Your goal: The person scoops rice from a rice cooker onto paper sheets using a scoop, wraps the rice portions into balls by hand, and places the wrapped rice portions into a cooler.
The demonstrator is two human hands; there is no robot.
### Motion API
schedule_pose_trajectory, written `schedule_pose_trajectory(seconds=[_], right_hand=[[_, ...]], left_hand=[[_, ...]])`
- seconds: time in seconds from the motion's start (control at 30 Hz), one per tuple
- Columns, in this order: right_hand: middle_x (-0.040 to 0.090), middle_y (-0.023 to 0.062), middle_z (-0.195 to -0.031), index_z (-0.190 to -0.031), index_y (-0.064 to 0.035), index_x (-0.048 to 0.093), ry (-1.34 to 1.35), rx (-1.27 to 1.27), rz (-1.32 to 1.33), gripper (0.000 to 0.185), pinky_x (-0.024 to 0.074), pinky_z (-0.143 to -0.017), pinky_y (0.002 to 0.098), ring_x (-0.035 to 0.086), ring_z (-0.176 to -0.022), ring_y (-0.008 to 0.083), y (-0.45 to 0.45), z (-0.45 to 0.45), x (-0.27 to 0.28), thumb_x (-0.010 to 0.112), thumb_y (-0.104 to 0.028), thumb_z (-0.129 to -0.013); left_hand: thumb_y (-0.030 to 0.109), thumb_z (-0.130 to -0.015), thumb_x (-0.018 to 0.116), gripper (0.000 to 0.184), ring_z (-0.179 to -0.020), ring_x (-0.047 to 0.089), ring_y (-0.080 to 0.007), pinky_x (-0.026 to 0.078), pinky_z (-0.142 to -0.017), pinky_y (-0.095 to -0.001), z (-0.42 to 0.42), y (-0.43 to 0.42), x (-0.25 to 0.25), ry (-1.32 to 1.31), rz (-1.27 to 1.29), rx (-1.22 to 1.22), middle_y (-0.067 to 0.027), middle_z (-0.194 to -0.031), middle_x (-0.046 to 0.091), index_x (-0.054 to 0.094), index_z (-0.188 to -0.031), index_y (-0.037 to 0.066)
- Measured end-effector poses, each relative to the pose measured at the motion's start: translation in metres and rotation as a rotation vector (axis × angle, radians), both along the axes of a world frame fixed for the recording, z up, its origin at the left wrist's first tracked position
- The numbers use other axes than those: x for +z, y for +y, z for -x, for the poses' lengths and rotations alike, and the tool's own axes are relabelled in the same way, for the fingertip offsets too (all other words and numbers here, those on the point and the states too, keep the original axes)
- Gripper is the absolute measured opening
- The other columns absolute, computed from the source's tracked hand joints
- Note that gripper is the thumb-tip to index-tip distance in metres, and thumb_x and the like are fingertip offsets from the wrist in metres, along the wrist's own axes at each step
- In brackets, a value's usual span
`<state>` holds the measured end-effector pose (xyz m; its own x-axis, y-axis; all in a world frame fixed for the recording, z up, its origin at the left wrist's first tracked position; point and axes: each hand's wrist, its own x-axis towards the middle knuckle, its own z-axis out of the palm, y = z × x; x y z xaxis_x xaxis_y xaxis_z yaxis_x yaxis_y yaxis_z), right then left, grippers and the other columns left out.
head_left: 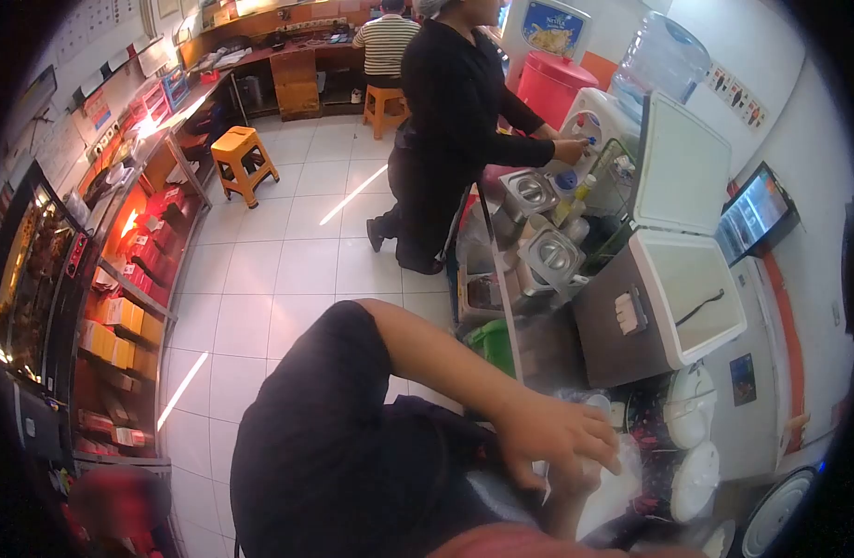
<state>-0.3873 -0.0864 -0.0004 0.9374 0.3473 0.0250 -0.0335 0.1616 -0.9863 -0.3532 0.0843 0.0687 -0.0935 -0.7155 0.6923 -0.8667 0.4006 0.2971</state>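
My left hand [555,435] reaches in from a dark sleeve, its fingers bent downward over my right hand. What lies under its fingertips is hidden. My right hand [573,484] shows only in part below it, with the fingers closed. Against both hands lies a whitish, see-through plastic bag [622,479], partly covered by them. I cannot make out exactly what the fingers grip.
Beside the hands stand white lidded pots [695,479] and an open cooler box [622,316]. Lidded steel containers [549,256] sit farther along the counter. A co-worker [450,139] in black stands there. A yellow stool [244,163] is on the tiled floor.
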Motion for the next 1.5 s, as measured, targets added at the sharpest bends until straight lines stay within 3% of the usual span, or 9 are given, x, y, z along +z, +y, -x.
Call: schedule_pose_trajectory(seconds=[0.33,0.4,0.5,0.63,0.8,0.87,0.97,1.13,1.5], right_hand=[[0.057,0.0071,-0.118,-0.132,-0.0091,0.036,0.003,0.128,-0.192,0.075,0.0477,-0.09,0.0306,0.057,-0.108,0.0175,-0.081,-0.083,0.053,0.081,-0.017,-0.073],[0.057,0.0068,-0.117,-0.132,-0.0091,0.034,0.02,0.173,-0.249,0.079,0.0477,-0.089,0.0299,0.057,-0.108,0.0167,-0.102,-0.109,0.07,0.083,-0.015,-0.071],[0.057,0.0063,-0.116,-0.133,-0.0091,0.032,0.085,0.222,-0.314,0.084,0.0476,-0.089,0.0287,0.058,-0.107,0.0156,-0.125,-0.153,0.093,0.086,-0.011,-0.067],[0.06,0.0119,-0.123,-0.14,-0.0061,0.039,-0.162,-0.173,-0.166,0.086,0.0514,-0.094,0.0341,0.063,-0.111,0.02,-0.168,-0.223,0.105,0.085,-0.003,-0.066],[0.064,0.0156,-0.111,-0.121,0.0008,0.058,-0.231,-0.453,0.374,0.052,0.0506,-0.094,0.0331,0.063,-0.102,0.0234,-0.251,-0.369,0.121,0.072,-0.006,-0.072],[0.065,0.0104,-0.112,-0.113,0.0036,0.063,-0.17,-0.429,1.026,0.049,0.0494,-0.089,0.0311,0.062,-0.1,0.0204,-0.252,-0.421,0.119,0.076,-0.006,-0.066],[0.066,0.0137,-0.11,-0.128,-0.0007,0.056,0.196,-0.097,1.096,0.066,0.0498,-0.091,0.0382,0.064,-0.102,0.029,-0.244,-0.475,0.057,0.071,-0.008,-0.065],[0.063,0.0185,-0.119,-0.132,-0.0005,0.054,0.667,0.655,1.582,0.071,0.0524,-0.086,0.0427,0.06,-0.112,0.0305,-0.192,-0.494,-0.037,0.074,-0.01,-0.064],[0.068,0.0162,-0.111,-0.133,-0.005,0.056,0.823,0.728,1.553,0.064,0.0554,-0.082,0.0428,0.067,-0.096,0.029,-0.193,-0.466,-0.092,0.077,-0.021,-0.075]], left_hand=[[0.02,-0.084,0.069,0.027,-0.105,0.063,-0.0362,0.055,-0.085,-0.0451,-0.089,-0.077,0.006,0.043,0.231,0.307,-0.0125,-0.118,0.062,0.065,-0.108,0.01],[0.015,-0.089,0.062,0.021,-0.111,0.062,-0.033,0.054,-0.088,-0.0457,-0.122,-0.081,0.029,-0.388,0.19,0.325,-0.011,-0.111,0.062,0.061,-0.107,0.006],[0.04,-0.082,0.071,0.046,-0.121,0.055,-0.0336,0.043,-0.102,-0.0534,-0.169,-0.091,0.037,-0.531,0.187,0.455,-0.0106,-0.126,0.057,0.06,-0.119,0.015],[0.091,-0.074,0.039,0.106,-0.126,0.048,-0.0391,0.033,-0.107,-0.0526,-0.286,-0.069,0.004,-0.255,0.387,0.63,-0.0258,-0.138,0.047,0.049,-0.134,0.005],[0.084,-0.086,0.025,0.093,-0.105,0.062,-0.036,0.044,-0.093,-0.049,-0.382,-0.069,-0.067,-0.051,0.29,0.821,-0.0214,-0.109,0.067,0.06,-0.115,0.003],[0.079,-0.09,0.024,0.083,-0.091,0.063,-0.0295,0.044,-0.087,-0.0443,-0.383,-0.068,-0.078,-0.067,0.206,0.816,-0.0143,-0.099,0.069,0.063,-0.105,0.007],[0.067,-0.099,0.014,0.073,-0.064,0.059,-0.0144,0.039,-0.076,-0.0348,-0.381,-0.078,-0.087,-0.136,0.265,0.914,0.0018,-0.075,0.069,0.065,-0.083,0.016],[0.062,-0.101,0.013,0.07,-0.067,0.058,-0.0144,0.037,-0.088,-0.0367,-0.393,-0.079,-0.103,-0.217,0.435,0.898,0.0034,-0.074,0.067,0.065,-0.086,0.018],[0.061,-0.101,0.006,0.072,-0.079,0.062,-0.0188,0.042,-0.078,-0.0392,-0.399,-0.071,-0.099,-0.364,0.33,0.799,-0.0031,-0.074,0.067,0.061,-0.088,0.016]])
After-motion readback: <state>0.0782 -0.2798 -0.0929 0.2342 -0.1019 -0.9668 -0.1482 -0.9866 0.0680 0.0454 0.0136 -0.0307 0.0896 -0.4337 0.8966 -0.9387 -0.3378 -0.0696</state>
